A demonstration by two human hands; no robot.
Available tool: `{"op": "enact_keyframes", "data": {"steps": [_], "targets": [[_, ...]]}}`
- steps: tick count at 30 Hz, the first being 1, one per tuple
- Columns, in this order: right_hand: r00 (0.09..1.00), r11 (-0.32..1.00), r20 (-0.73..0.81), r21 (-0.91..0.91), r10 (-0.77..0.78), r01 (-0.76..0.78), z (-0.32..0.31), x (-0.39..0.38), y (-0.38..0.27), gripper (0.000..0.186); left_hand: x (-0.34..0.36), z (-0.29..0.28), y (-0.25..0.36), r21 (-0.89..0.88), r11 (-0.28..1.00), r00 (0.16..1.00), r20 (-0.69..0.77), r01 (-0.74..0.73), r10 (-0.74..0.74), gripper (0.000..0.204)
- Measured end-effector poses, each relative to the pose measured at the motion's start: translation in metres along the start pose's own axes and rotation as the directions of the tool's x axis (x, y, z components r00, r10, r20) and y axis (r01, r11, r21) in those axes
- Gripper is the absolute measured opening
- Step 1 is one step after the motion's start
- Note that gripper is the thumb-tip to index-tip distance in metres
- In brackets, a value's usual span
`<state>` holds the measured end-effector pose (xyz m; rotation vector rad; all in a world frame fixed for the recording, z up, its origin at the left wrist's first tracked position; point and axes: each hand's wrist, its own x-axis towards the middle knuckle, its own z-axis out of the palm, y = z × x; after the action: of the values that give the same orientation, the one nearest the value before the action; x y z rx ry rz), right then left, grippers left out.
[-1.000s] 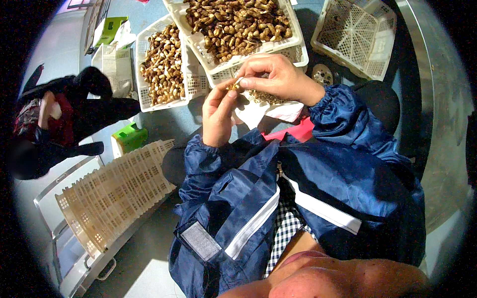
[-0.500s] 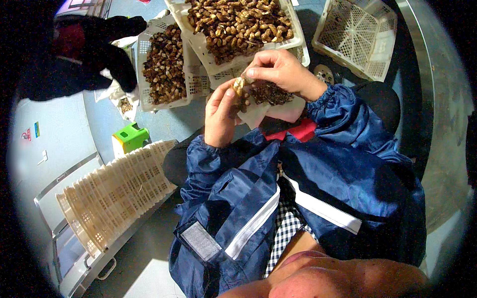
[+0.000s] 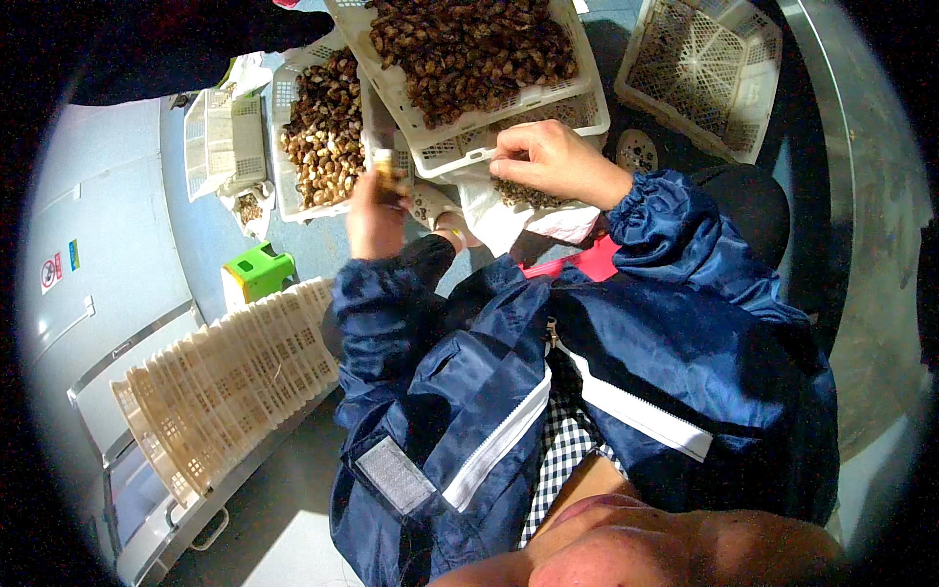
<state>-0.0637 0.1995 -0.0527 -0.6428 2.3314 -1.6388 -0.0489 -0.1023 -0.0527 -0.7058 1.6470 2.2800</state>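
Note:
My left hand (image 3: pixel 376 221), smeared by motion, is closed around a pale-topped brown mushroom (image 3: pixel 384 166), held beside the right edge of a white basket (image 3: pixel 284 95) of cleaned-looking brown and cream mushrooms (image 3: pixel 323 166). My right hand (image 3: pixel 559 162) has its fingers curled together over dark trimmings (image 3: pixel 528 196) on a white cloth (image 3: pixel 562 223); anything in those fingers is hidden. Just beyond it, a large white crate (image 3: pixel 460 147) holds a heap of dark brown mushrooms (image 3: pixel 469 59).
An open white crate (image 3: pixel 699 78) lies at the far right. Nested pale baskets (image 3: pixel 235 382) stretch along the left, near a green stool (image 3: pixel 259 272). Another person's dark sleeve (image 3: pixel 196 49) reaches in at the upper left, above another white basket (image 3: pixel 220 142). Red-pink plastic (image 3: pixel 582 262) shows near my lap.
My hands have parted: the left has moved left toward the mushroom basket with the mushroom, the right slightly down over the trimmings. The other person's arm has shifted up and away.

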Motion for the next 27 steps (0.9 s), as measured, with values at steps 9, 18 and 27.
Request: {"op": "enact_keyframes", "data": {"steps": [9,18,27], "targets": [[0.991,0.998,-0.127,-0.056,-0.034,0.027,-0.016,0.003,0.011,0.024,0.080,-0.075,0.043,-0.130,0.970,0.891,-0.434,-0.207,0.132,0.056],[0.806,0.998,-0.592,-0.039,0.017,-0.050,-0.071,0.051,0.053,0.025,0.136,-0.004,0.023,0.383,0.907,0.941,-0.206,-0.174,0.268,0.041],[0.721,0.953,-0.624,0.197,0.301,-0.228,-0.084,0.109,0.129,0.026,0.212,0.011,0.043,0.669,0.724,0.962,-0.053,-0.165,0.269,0.040]]}}
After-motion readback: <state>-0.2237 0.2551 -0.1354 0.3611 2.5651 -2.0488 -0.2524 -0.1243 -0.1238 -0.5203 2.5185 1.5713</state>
